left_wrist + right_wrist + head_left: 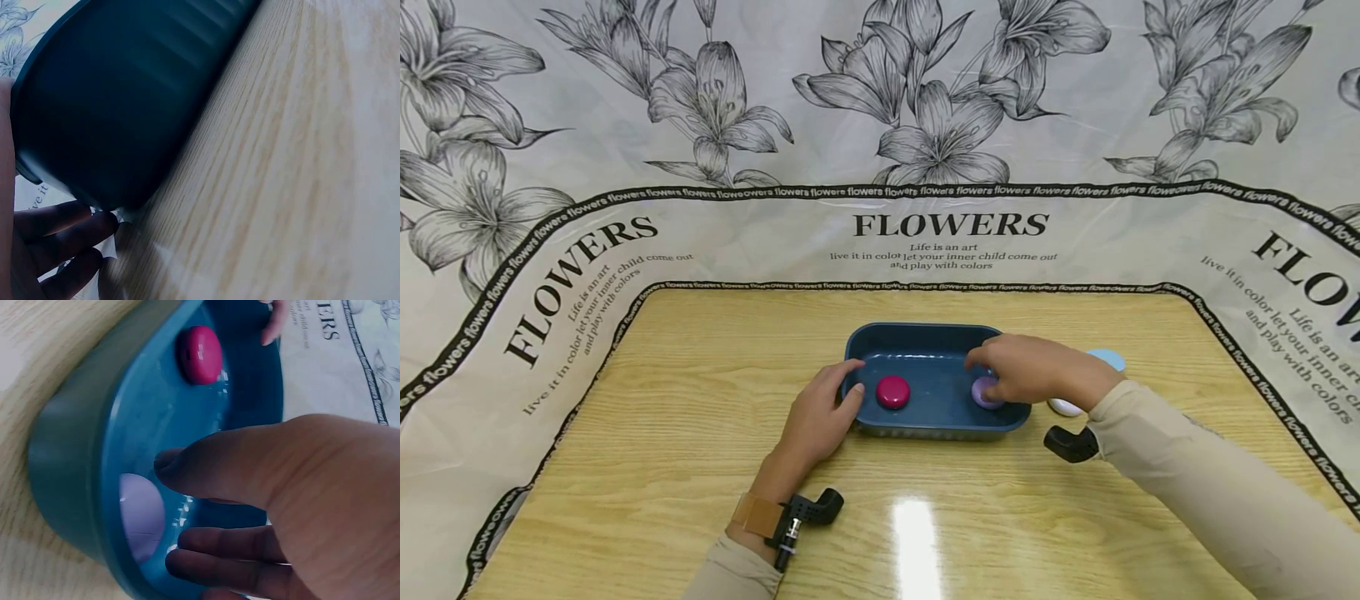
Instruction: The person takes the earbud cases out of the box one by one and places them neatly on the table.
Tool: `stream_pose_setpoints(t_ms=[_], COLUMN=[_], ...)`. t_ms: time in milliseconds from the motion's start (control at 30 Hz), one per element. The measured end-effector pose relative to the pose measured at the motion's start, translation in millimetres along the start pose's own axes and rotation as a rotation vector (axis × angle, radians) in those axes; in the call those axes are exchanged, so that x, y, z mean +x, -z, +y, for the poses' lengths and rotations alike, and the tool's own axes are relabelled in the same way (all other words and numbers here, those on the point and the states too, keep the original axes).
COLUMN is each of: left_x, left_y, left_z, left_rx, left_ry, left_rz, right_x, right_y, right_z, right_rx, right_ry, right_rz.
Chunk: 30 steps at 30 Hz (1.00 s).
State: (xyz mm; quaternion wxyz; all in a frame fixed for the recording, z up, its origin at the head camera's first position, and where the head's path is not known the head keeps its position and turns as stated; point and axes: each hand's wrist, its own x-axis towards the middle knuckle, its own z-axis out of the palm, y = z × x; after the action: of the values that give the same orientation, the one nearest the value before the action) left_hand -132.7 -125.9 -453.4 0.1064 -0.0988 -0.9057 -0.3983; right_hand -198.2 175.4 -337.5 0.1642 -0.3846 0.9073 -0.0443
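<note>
A dark blue rectangular bin (936, 375) stands on the table, holding a crimson round case (892, 392) at its left and a lilac round case (985, 392) at its right. My left hand (820, 412) grips the bin's left end, with thumb and index finger over the rim. In the left wrist view, other fingers (75, 240) touch the outside of the end wall. My right hand (1026, 367) reaches over the right end, above the lilac case. The right wrist view shows its thumb and fingers spread, apart from that lilac case (142, 515).
Right of the bin, partly behind my right hand and wrist, lie a light blue round piece (1107, 360) and a white round piece (1065, 407). A flower-printed cloth (951, 237) borders the back and sides of the wooden table (700, 400).
</note>
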Motion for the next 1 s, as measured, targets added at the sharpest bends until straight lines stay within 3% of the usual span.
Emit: stream_pose_setpoints(t_ms=[167,633,1000], left_x=[-0.8,-1.1,-0.6], left_y=[0.2,0.3,-0.7], left_z=[-0.3,0.0,-2.3], left_rx=[-0.001,-0.005,-0.008], left_ry=[0.001,0.015,0.012], left_rz=[0.003,-0.008,-0.009], right_x=[4.1,13.8,18.4], right_y=[-1.8,-3.9,-6.9], right_z=[-1.3,0.7,-2.4], right_rx=[-0.041,-0.108,-0.149], right_ry=[-0.016,-0.015,0.007], right_rz=[-0.068,-0.139,-0.132])
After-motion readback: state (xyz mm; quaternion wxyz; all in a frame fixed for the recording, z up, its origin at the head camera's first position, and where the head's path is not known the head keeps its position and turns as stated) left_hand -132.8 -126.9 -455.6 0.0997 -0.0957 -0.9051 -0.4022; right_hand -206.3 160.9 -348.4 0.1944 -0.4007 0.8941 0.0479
